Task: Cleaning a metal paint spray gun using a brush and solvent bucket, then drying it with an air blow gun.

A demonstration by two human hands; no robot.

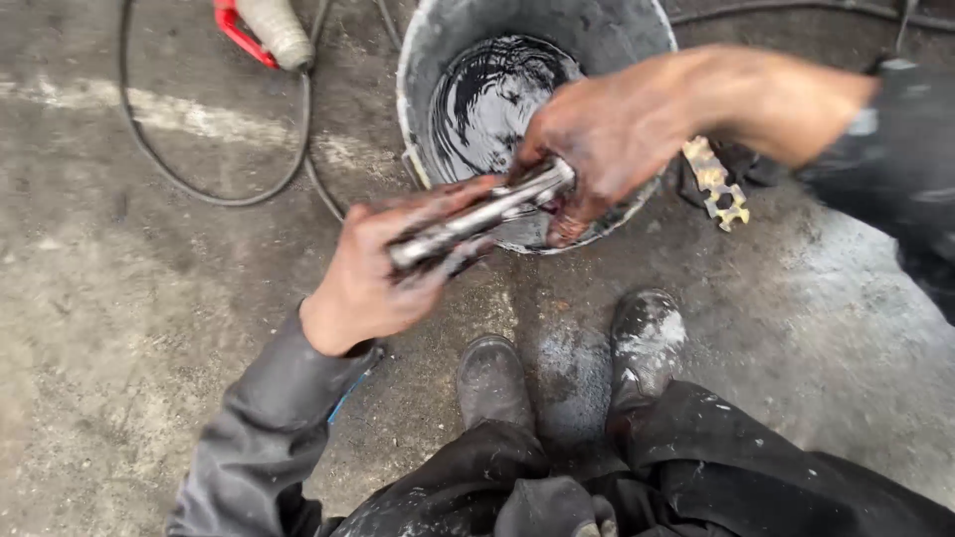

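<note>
Head view looked down on a stained concrete floor (129, 298), where a grey bucket (428, 60) of black oily liquid (487, 99) stood just ahead of the person's two dirty boots (492, 378). A black cable (199, 194) looped past the bucket on the left, beside a red-handled tool (234, 25); a toothed metal piece (716, 179) lay to the right. Over the bucket's near rim, the left hand (373, 273) was closed around one end of a greasy metal rod (477, 219), while the right hand (607, 134) gripped the other end, both hands clamped on it. Working it well probably meant keeping the rod over the bucket so drips fell inside, and holding firmly, since the oily metal looked slippery.
</note>
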